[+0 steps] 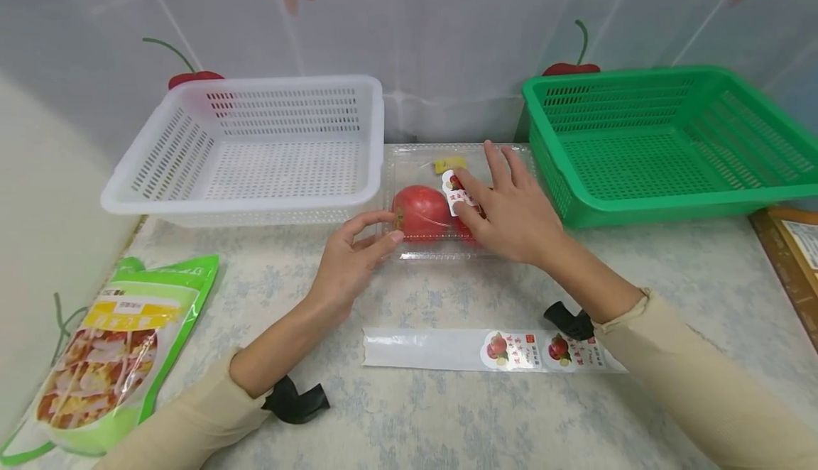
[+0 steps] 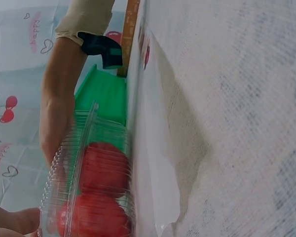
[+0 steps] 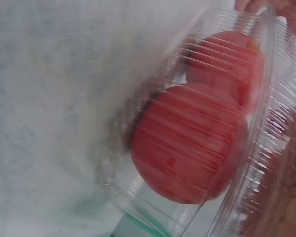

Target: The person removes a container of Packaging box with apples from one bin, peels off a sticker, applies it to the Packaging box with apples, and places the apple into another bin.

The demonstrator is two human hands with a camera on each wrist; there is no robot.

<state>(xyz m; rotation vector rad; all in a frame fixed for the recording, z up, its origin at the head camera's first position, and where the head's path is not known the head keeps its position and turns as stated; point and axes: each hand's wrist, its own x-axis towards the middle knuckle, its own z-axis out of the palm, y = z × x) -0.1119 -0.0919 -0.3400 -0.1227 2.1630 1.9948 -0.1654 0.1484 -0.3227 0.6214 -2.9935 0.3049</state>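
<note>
Plastic box (image 1: 412, 168): it stands on the table (image 1: 447, 299), between the white basket (image 1: 243, 207) and the green basket (image 1: 690, 207); it is clear, and its lid lies over the fruits
Red fruits (image 1: 420, 207): two pieces, side by side inside the box – in the head view the second one is partly covered by the right hand (image 1: 517, 218)
Left hand: it is grasping the left front corner of the box, with the forefinger and the thumb at the rim
Right hand: it is above the lid and holds the sticker (image 1: 450, 189) between forefinger and thumb, while the other fingers are spread away
Sticker: white, with a printed red fruit; it is over the right one of the fruits – I cannot tell how much of it touches the lid
Yellow label: a small one (image 1: 450, 165), near the back side of the box, behind the sticker
Sticker strip (image 1: 422, 349): it lies on the table in front of the box; its left part is bare, and printed stickers are on its right part, near the right sleeve (image 1: 677, 363)
Food bag (image 1: 108, 356): it lies at the left, green and white, in front of the white basket
</note>
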